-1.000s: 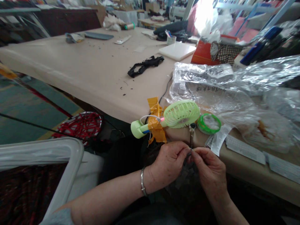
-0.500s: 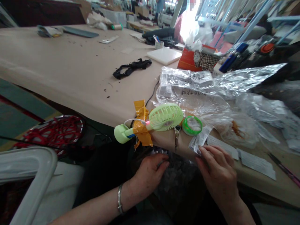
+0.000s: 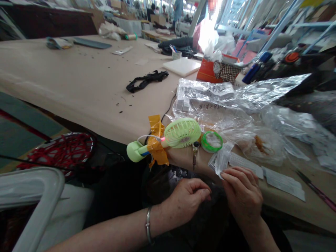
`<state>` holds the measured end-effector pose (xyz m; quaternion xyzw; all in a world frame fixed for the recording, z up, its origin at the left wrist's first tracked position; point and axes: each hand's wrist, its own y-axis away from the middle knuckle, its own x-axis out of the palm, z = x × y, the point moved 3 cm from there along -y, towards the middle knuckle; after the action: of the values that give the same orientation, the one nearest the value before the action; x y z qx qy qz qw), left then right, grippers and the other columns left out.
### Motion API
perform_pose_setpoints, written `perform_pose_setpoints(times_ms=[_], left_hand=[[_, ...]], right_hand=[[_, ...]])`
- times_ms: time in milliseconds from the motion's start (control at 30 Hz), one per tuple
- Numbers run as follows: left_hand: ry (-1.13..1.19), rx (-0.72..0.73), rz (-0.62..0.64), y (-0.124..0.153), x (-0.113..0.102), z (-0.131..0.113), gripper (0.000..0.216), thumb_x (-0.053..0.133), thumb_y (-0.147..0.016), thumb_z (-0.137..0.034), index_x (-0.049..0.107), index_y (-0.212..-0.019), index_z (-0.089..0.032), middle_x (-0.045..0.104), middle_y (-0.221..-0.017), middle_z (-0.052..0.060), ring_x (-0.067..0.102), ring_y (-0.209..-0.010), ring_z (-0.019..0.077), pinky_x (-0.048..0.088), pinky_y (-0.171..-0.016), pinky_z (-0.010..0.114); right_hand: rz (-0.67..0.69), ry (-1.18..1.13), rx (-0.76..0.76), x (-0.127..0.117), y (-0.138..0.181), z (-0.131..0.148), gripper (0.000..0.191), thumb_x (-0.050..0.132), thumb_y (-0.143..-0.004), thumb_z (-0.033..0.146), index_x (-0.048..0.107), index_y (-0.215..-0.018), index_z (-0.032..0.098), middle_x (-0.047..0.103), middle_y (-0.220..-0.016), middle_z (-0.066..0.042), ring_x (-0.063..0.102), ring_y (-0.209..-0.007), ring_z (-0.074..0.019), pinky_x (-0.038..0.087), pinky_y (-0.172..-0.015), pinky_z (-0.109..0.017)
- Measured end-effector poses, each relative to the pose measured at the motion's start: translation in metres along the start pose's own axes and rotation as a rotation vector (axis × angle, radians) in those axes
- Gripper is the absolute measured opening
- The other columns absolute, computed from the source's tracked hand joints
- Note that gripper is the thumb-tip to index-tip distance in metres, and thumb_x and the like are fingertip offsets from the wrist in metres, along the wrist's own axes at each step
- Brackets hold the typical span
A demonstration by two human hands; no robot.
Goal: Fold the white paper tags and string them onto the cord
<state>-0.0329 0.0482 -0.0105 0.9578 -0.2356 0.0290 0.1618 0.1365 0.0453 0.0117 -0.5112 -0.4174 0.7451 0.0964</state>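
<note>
Head view: my right hand [image 3: 243, 196] pinches a thin, limp paper tag [image 3: 222, 161] at the table's [image 3: 78, 87] near edge, best held by its corner; left hand [image 3: 189, 201] loosely curled, seemingly empty.

A single camera worn on the person's head looks forward and down from a seated spot at the near edge of a long beige paper-covered worktable [image 3: 78, 84]. It sits close above the left hand [image 3: 189, 199] and right hand [image 3: 243, 194], low in the frame. Beyond them it takes in a pale green handheld fan [image 3: 181, 133] on the table edge, then distant workshop clutter.
</note>
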Motion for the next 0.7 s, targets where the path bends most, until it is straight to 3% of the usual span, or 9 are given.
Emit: perform_pose_setpoints(times_ms=[167,367,533,700], left_hand=[[0.167,-0.079,0.015,-0.009,0.015,0.002,0.013,0.055,-0.074,-0.022,0.065,-0.075,-0.013,0.064,-0.07,0.003,0.056,-0.065,0.0126,0.043,-0.064,0.026],[0.27,-0.141,0.039,-0.012,0.019,0.0,0.018,0.059,-0.076,-0.03,0.063,-0.075,-0.013,0.063,-0.067,0.002,0.055,-0.061,0.0107,0.043,-0.063,0.026],[0.462,-0.232,0.136,-0.011,0.03,-0.002,0.031,0.063,-0.076,-0.043,0.062,-0.079,-0.012,0.064,-0.069,0.005,0.059,-0.061,0.0116,0.045,-0.064,0.026],[0.779,-0.297,0.218,-0.009,0.045,-0.004,0.046,0.067,-0.072,-0.056,0.062,-0.082,-0.011,0.06,-0.07,0.003,0.057,-0.058,0.0103,0.046,-0.063,0.027]], right_hand=[[-0.009,0.003,0.007,0.005,0.001,-0.008,0.005,0.069,-0.081,0.015,0.065,-0.083,0.018,0.069,-0.08,-0.004,0.062,-0.085,-0.0204,0.048,-0.084,-0.039],[-0.021,-0.009,-0.005,0.001,0.005,-0.003,0.013,0.067,-0.082,0.012,0.066,-0.095,0.016,0.071,-0.088,-0.008,0.063,-0.09,-0.0225,0.048,-0.084,-0.041],[-0.066,0.009,0.028,-0.019,0.008,0.003,0.015,0.067,-0.082,0.009,0.067,-0.093,0.018,0.07,-0.087,-0.005,0.063,-0.09,-0.0218,0.049,-0.085,-0.042],[-0.018,-0.006,0.009,-0.035,0.018,0.024,0.008,0.064,-0.086,0.019,0.068,-0.091,0.022,0.071,-0.085,-0.003,0.064,-0.091,-0.0218,0.046,-0.09,-0.043]])
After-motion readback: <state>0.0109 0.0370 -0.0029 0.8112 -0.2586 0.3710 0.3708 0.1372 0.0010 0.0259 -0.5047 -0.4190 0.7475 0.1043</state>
